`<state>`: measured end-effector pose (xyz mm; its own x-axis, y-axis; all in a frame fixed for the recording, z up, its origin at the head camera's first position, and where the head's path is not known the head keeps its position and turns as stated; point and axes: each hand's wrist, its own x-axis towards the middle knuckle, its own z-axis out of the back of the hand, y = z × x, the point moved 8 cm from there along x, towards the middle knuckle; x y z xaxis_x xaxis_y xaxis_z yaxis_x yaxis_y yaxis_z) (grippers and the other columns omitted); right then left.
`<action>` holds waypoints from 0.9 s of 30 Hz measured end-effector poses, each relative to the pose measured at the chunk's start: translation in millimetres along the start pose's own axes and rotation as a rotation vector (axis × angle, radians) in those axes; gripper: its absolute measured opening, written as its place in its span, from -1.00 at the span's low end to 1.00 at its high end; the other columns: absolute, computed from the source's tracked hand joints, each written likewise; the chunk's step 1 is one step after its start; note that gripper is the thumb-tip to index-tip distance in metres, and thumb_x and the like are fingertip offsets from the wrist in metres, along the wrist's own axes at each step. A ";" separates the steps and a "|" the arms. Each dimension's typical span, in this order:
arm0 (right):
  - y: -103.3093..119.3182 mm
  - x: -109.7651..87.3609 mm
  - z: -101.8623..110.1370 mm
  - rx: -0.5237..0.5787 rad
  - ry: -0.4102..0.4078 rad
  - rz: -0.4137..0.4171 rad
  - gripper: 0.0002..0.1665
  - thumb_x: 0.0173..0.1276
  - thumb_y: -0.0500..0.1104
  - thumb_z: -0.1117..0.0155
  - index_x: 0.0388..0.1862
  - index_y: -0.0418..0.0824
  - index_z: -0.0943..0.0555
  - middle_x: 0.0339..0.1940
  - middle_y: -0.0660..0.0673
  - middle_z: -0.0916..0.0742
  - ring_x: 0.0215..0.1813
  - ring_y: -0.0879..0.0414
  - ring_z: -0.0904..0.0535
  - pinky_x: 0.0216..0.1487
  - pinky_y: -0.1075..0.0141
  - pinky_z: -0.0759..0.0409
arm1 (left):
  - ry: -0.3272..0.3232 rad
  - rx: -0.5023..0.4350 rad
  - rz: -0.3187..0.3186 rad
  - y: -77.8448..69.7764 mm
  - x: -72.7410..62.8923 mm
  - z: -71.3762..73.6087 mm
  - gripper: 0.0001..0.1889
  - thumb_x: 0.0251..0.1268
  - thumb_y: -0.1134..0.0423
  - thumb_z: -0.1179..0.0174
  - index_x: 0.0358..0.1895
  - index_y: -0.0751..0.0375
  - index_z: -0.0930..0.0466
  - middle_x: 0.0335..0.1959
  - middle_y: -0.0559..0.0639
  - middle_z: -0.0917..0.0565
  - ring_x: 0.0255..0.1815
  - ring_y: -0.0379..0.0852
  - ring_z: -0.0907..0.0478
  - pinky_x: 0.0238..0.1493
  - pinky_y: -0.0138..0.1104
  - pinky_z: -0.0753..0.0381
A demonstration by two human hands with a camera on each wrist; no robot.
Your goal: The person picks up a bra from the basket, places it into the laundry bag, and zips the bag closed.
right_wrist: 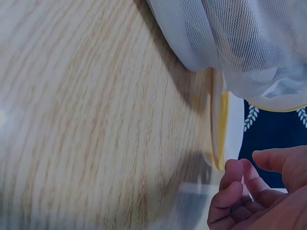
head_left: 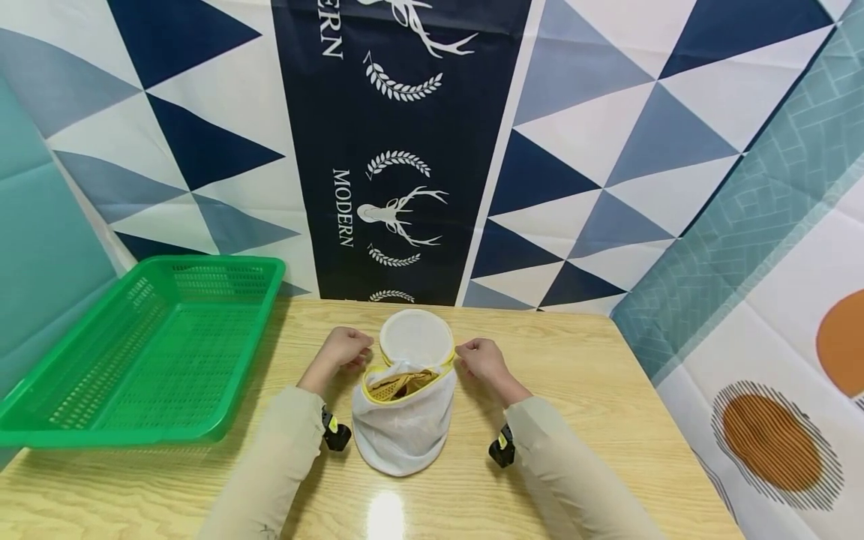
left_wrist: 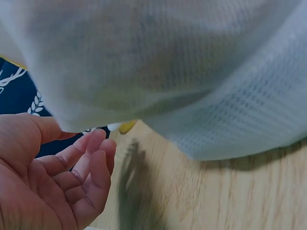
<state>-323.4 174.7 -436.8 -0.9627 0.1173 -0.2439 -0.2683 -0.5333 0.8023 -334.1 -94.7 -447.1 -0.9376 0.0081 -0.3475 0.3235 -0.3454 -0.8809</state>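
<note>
A white mesh laundry bag (head_left: 405, 439) with yellow trim stands on the table, its round lid (head_left: 416, 337) folded back toward the wall. Through the gap at the top shows a mustard-yellow cloth (head_left: 398, 386) with small holes, bunched inside. My left hand (head_left: 346, 349) is just left of the bag's mouth, fingers loosely bent and nothing in them; in the left wrist view its fingertips (left_wrist: 98, 134) are below the mesh. On the other side, my right hand (head_left: 484, 360) has its fingertips (right_wrist: 233, 167) right at the lid's yellow edge, the thumb apart from the fingers.
To the left a large green plastic basket (head_left: 223, 427) sits on the wooden table (head_left: 574, 450). A patterned cloth wall (head_left: 398, 135) rises behind the table, and another patterned sheet (head_left: 702, 360) hangs along the right side. Both wrists wear small black cameras.
</note>
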 end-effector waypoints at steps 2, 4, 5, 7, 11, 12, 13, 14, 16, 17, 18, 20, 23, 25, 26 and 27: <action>-1.1 2.2 1.0 -0.007 -0.006 -0.005 -0.72 0.35 -0.12 -0.14 -0.17 -0.34 -0.59 -0.52 -0.14 -0.65 -0.62 0.18 -0.45 -0.56 0.40 -0.43 | 0.001 0.006 0.014 -0.3 1.2 -1.2 -0.72 0.33 0.24 -0.09 -0.05 0.39 -0.56 -0.34 0.13 -0.66 -0.57 -0.20 -0.52 -0.53 -0.42 -0.55; -2.8 4.1 1.6 -0.013 -0.010 -0.020 -0.71 0.34 -0.12 -0.15 -0.17 -0.35 -0.59 -0.52 -0.12 -0.64 -0.61 0.18 -0.45 -0.57 0.41 -0.42 | -0.001 0.014 0.027 0.6 2.6 -1.4 -0.73 0.32 0.24 -0.09 -0.06 0.39 -0.57 -0.38 0.10 -0.66 -0.58 -0.20 -0.53 -0.55 -0.42 -0.53; -3.3 4.7 1.7 -0.021 -0.011 -0.026 -0.71 0.34 -0.12 -0.15 -0.17 -0.34 -0.60 -0.52 -0.12 -0.64 -0.62 0.19 -0.46 -0.58 0.41 -0.42 | -0.002 0.015 0.032 1.3 3.6 -1.4 -0.73 0.32 0.25 -0.08 -0.07 0.39 -0.57 -0.41 0.08 -0.66 -0.59 -0.20 -0.53 -0.55 -0.42 -0.53; -4.3 6.1 1.8 -0.034 -0.011 -0.037 -0.71 0.33 -0.12 -0.16 -0.17 -0.35 -0.60 -0.54 -0.11 -0.63 -0.63 0.19 -0.46 -0.60 0.42 -0.40 | -0.001 0.023 0.038 3.6 6.7 -1.8 -0.74 0.32 0.26 -0.07 -0.08 0.39 -0.58 -0.48 0.04 -0.65 -0.62 -0.20 -0.53 -0.58 -0.43 -0.51; -5.2 8.5 0.4 -0.045 -0.005 -0.043 -0.72 0.33 -0.13 -0.15 -0.19 -0.35 -0.60 -0.59 -0.08 -0.60 -0.67 0.21 -0.45 -0.65 0.43 -0.36 | 0.001 0.035 0.035 6.1 11.1 -2.9 -0.76 0.28 0.31 -0.06 -0.14 0.42 -0.60 -0.60 0.00 -0.61 -0.68 -0.22 -0.51 -0.62 -0.45 -0.50; -5.3 9.5 -0.6 -0.042 -0.004 -0.044 -0.73 0.33 -0.14 -0.15 -0.20 -0.35 -0.61 -0.61 -0.07 -0.60 -0.67 0.21 -0.44 -0.65 0.44 -0.35 | 0.001 0.039 0.034 6.6 11.9 -3.2 -0.77 0.27 0.32 -0.06 -0.16 0.42 -0.60 -0.62 -0.01 -0.60 -0.69 -0.22 -0.50 -0.63 -0.45 -0.49; -5.8 10.1 -1.8 -0.037 -0.002 -0.045 -0.73 0.33 -0.14 -0.16 -0.20 -0.35 -0.61 -0.62 -0.07 -0.59 -0.68 0.21 -0.44 -0.66 0.44 -0.35 | 0.001 0.044 0.035 7.7 12.4 -3.7 -0.77 0.27 0.32 -0.05 -0.17 0.43 -0.60 -0.63 -0.01 -0.60 -0.70 -0.23 -0.50 -0.64 -0.45 -0.50; -5.9 10.8 -2.8 -0.038 0.000 -0.043 -0.73 0.33 -0.14 -0.16 -0.21 -0.35 -0.61 -0.63 -0.06 -0.59 -0.68 0.21 -0.43 -0.66 0.44 -0.34 | 0.001 0.046 0.037 8.6 12.8 -4.2 -0.78 0.26 0.33 -0.06 -0.18 0.43 -0.60 -0.63 -0.01 -0.59 -0.70 -0.23 -0.49 -0.64 -0.45 -0.50; -6.2 11.8 -3.9 -0.037 -0.003 -0.045 -0.74 0.33 -0.14 -0.16 -0.22 -0.34 -0.61 -0.64 -0.06 -0.58 -0.68 0.21 -0.43 -0.67 0.44 -0.34 | 0.000 0.042 0.045 10.6 14.4 -5.9 -0.79 0.26 0.33 -0.06 -0.18 0.43 -0.60 -0.64 -0.02 -0.58 -0.70 -0.23 -0.48 -0.64 -0.44 -0.50; -6.1 12.2 -4.2 -0.035 -0.005 -0.049 -0.75 0.32 -0.14 -0.17 -0.22 -0.34 -0.61 -0.64 -0.06 -0.58 -0.68 0.21 -0.43 -0.66 0.44 -0.34 | -0.003 0.037 0.052 11.9 15.3 -6.7 -0.79 0.26 0.33 -0.07 -0.19 0.42 -0.60 -0.64 -0.03 -0.58 -0.70 -0.23 -0.48 -0.64 -0.44 -0.50; -6.3 12.4 -4.5 -0.036 -0.005 -0.049 -0.75 0.33 -0.14 -0.17 -0.22 -0.34 -0.60 -0.64 -0.06 -0.58 -0.68 0.21 -0.43 -0.66 0.43 -0.34 | -0.005 0.035 0.055 13.0 16.7 -7.6 -0.80 0.26 0.33 -0.08 -0.19 0.41 -0.60 -0.64 -0.03 -0.58 -0.71 -0.24 -0.47 -0.65 -0.44 -0.50; -6.3 12.7 -4.6 -0.046 -0.004 -0.043 -0.75 0.33 -0.14 -0.16 -0.23 -0.33 -0.60 -0.64 -0.06 -0.59 -0.68 0.20 -0.44 -0.66 0.42 -0.36 | -0.008 0.028 0.061 14.5 18.8 -9.3 -0.81 0.25 0.33 -0.10 -0.21 0.40 -0.61 -0.64 -0.04 -0.57 -0.71 -0.24 -0.46 -0.66 -0.44 -0.50; -6.5 13.2 -4.7 -0.052 0.003 -0.034 -0.76 0.33 -0.15 -0.15 -0.26 -0.33 -0.62 -0.67 -0.06 -0.58 -0.69 0.19 -0.43 -0.65 0.41 -0.36 | -0.011 0.030 0.058 14.5 20.3 -11.5 -0.83 0.23 0.33 -0.11 -0.26 0.38 -0.62 -0.66 -0.04 -0.56 -0.72 -0.24 -0.45 -0.67 -0.45 -0.49; -6.9 13.6 -5.6 -0.055 0.011 -0.029 -0.76 0.33 -0.15 -0.16 -0.29 -0.32 -0.63 -0.70 -0.05 -0.57 -0.69 0.19 -0.42 -0.65 0.41 -0.36 | -0.011 0.038 0.045 13.0 19.7 -12.5 -0.84 0.21 0.34 -0.10 -0.30 0.38 -0.62 -0.66 -0.05 -0.55 -0.72 -0.25 -0.44 -0.67 -0.45 -0.48; -6.8 13.8 -6.0 -0.055 0.012 -0.025 -0.76 0.33 -0.15 -0.16 -0.31 -0.33 -0.64 -0.71 -0.05 -0.57 -0.69 0.19 -0.42 -0.65 0.41 -0.36 | -0.011 0.044 0.037 12.0 19.0 -12.8 -0.84 0.20 0.35 -0.10 -0.32 0.38 -0.62 -0.67 -0.05 -0.55 -0.72 -0.25 -0.44 -0.68 -0.45 -0.47; -6.9 13.9 -6.5 -0.053 0.013 -0.025 -0.76 0.33 -0.16 -0.16 -0.32 -0.32 -0.64 -0.71 -0.04 -0.56 -0.70 0.19 -0.41 -0.65 0.41 -0.35 | -0.010 0.050 0.031 11.4 18.9 -13.2 -0.84 0.19 0.35 -0.10 -0.33 0.38 -0.62 -0.67 -0.05 -0.54 -0.72 -0.24 -0.43 -0.68 -0.45 -0.46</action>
<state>-334.7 174.6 -449.3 -0.9550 0.1203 -0.2710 -0.2897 -0.5740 0.7659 -346.5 -86.2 -467.9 -0.9286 -0.0131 -0.3709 0.3460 -0.3918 -0.8525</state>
